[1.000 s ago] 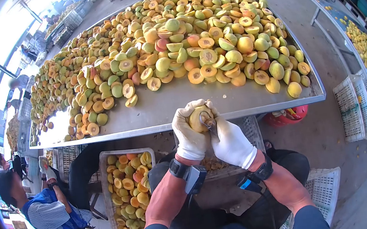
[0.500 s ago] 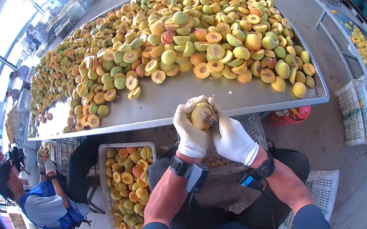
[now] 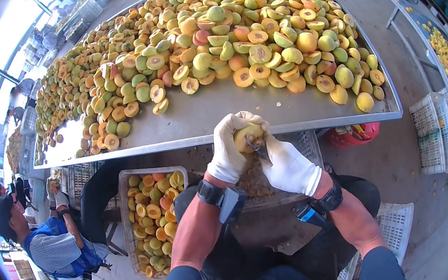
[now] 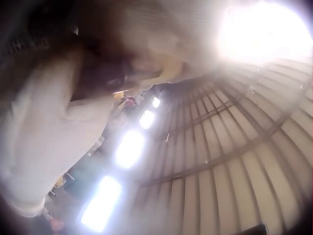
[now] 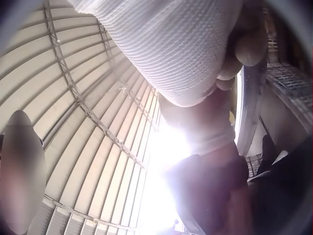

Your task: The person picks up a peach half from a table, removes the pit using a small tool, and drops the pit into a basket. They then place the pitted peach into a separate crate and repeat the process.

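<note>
Right hand [image 3: 292,168]; tool [image 3: 257,148] aslant toward fruit [image 3: 246,136]

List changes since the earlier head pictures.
The left hand, right hand and table edge sit slightly higher in the head view, which probably tipped. Nothing was taken hold of or let go: the left hand still grips the fruit, the right holds the metal tool against it. The pile looks unchanged.
</note>
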A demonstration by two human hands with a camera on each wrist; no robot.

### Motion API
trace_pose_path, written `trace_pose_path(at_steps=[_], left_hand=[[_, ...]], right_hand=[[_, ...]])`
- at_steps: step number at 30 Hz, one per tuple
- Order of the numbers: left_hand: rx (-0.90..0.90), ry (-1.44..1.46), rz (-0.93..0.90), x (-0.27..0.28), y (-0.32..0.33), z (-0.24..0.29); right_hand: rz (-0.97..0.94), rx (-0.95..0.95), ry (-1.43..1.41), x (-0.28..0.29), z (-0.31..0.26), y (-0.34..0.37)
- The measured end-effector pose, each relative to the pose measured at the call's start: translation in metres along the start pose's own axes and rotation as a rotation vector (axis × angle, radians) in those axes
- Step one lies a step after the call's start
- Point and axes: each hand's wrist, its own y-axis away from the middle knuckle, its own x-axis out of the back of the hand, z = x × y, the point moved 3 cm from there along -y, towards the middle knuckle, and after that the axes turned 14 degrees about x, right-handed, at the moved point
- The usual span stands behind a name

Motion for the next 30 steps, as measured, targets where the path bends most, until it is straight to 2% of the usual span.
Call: trace_pose_path(at_steps=[1,3,5,6,8,11,13,15,16,23,27,29,30], left_hand=[[0.143,-0.093,0.035,0.005,-0.002,0.001],[0.185,-0.125,0.054,0.013,-0.005,-0.001],[-0.505,-1.253,0.033,0.001,0.003,0.004],[-0.502,-1.253,0.027,0.007,-0.003,-0.002],[-0.269,-0.529,0.263,0.033,-0.017,-0.011],[-0.279,-0.454,0.345,0.000,0.006,-0.005],[-0.279,-0.421,0.338,-0.001,0.009,-0.005],[-0.415,-0.480,0.447,-0.008,0.013,0.000],[-0.519,-0.468,0.406,-0.008,0.011,0.001],[-0.617,-0.447,0.400,-0.016,0.023,0.010],[-0.708,-0.567,0.382,-0.021,0.024,0.009],[-0.730,-0.614,0.380,-0.023,0.023,0.009],[-0.675,-0.546,0.425,-0.020,0.020,0.009]], right_hand=[[0.002,-0.002,-0.002,-0.001,0.002,0.003],[-0.039,-0.046,0.035,-0.007,0.010,0.008],[-0.036,-0.061,-0.011,-0.005,0.016,0.007],[-0.036,-0.076,-0.053,-0.003,0.018,0.007],[0.024,-0.085,-0.048,-0.004,0.011,0.007],[0.083,-0.104,-0.059,-0.011,0.004,0.002],[0.077,-0.123,-0.071,-0.017,0.000,0.001],[0.121,-0.110,-0.175,-0.021,-0.004,-0.004],[0.121,-0.110,-0.181,-0.023,-0.003,-0.005],[0.139,-0.012,-0.252,-0.028,-0.002,-0.015],[0.156,0.051,-0.224,-0.024,-0.003,-0.015],[0.151,-0.004,-0.150,-0.027,-0.004,-0.015],[0.145,-0.059,-0.072,-0.027,-0.003,-0.014]])
